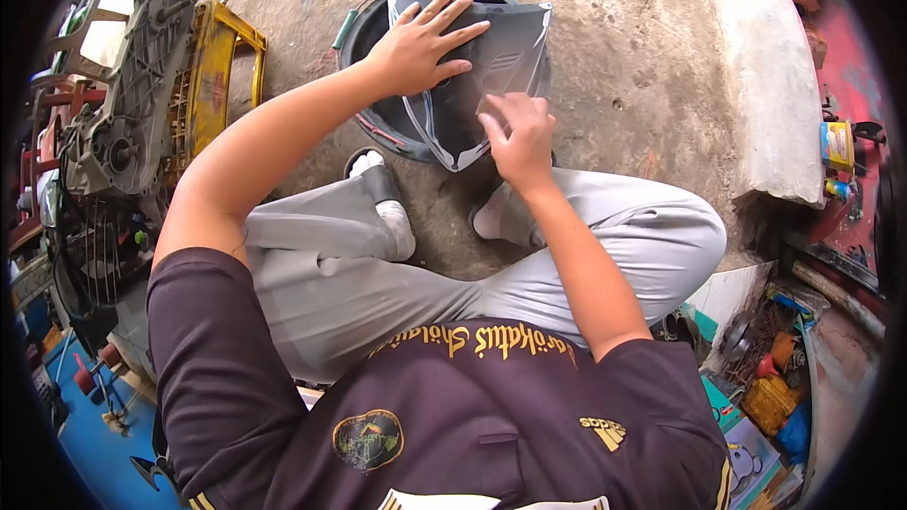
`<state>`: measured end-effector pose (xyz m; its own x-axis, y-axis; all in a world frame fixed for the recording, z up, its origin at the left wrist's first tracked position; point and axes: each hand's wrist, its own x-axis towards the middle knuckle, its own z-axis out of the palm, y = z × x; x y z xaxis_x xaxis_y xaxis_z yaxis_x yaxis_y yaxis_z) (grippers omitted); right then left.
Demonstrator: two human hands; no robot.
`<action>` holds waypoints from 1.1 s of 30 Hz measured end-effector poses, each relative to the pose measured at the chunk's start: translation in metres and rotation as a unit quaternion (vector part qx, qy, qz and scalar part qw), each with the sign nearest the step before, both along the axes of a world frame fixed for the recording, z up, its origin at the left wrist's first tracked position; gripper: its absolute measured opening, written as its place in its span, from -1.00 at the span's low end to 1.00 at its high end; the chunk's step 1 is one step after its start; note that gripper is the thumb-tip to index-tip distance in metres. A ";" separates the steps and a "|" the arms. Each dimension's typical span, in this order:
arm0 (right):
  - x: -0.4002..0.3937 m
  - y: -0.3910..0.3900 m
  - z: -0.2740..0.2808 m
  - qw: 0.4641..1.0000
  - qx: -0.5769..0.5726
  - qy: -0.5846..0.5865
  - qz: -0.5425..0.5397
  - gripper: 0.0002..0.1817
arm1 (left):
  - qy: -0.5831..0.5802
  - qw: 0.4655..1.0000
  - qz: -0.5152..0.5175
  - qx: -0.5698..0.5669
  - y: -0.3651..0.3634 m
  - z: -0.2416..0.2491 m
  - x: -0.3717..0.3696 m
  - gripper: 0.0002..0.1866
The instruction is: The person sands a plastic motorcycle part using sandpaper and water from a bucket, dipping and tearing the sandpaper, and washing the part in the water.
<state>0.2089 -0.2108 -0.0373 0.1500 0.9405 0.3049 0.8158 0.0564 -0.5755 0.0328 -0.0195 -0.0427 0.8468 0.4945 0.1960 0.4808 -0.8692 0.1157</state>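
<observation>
Item: grey plastic body panel (491,61), a scooter-type fairing piece with a pointed lower end. It lies across the top of a black round basin (378,118), which sits on the bare concrete floor (624,47) straight in front of my knees.

My left hand (420,42): palm down, fingers spread flat on the upper left part of the panel. It presses rather than grasps; nothing is closed inside it.

My right hand (520,137): at the panel's lower right edge, fingers curled together and pinching a small flat piece (493,104) against the surface. It looks like a scrap of abrasive paper or a pad, but I cannot tell which.

My posture: seated low, legs in grey trousers (605,246), feet in white socks (402,227) just short of the basin.

To my left: a grey engine casing (128,104) standing on end, touching a yellow metal frame (213,76). Below them, a black wire grille (90,246) and a blue floor surface (104,453).

To my right: a raised concrete kerb (770,85); beyond it a small yellow container (836,144). Lower right, a cluttered heap of boxes and tools (765,387), contents too small to list.
</observation>
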 end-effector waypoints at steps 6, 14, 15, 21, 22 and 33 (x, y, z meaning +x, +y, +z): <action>-0.010 -0.014 0.000 0.995 0.002 -0.060 0.080 -0.70 | 0.017 1.000 -0.013 -0.007 0.003 0.002 0.000 -0.24; -0.014 -0.017 -0.002 0.989 0.002 -0.061 0.137 -0.68 | 0.035 0.998 -0.036 -0.024 0.012 0.003 -0.001 -0.21; -0.011 -0.013 -0.002 0.989 0.003 -0.063 0.136 -0.68 | 0.034 0.999 -0.037 -0.022 0.014 0.005 -0.001 -0.21; -0.001 -0.011 -0.005 0.992 0.033 -0.101 0.061 -0.60 | 0.048 0.998 -0.038 -0.020 0.014 0.002 -0.001 -0.21; -0.006 -0.021 -0.006 0.992 0.020 -0.082 0.098 -0.56 | 0.057 0.997 -0.037 -0.026 0.014 0.005 -0.001 -0.20; -0.003 -0.018 0.001 0.985 0.004 -0.118 0.129 -0.55 | 0.081 0.995 -0.036 -0.050 0.018 0.015 0.000 -0.14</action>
<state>0.2056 -0.2291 -0.0367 -0.1693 0.9358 0.3093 0.8848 0.2826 -0.3706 0.0329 -0.0014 -0.0276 0.8970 0.4421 0.0069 0.4375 -0.8897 0.1301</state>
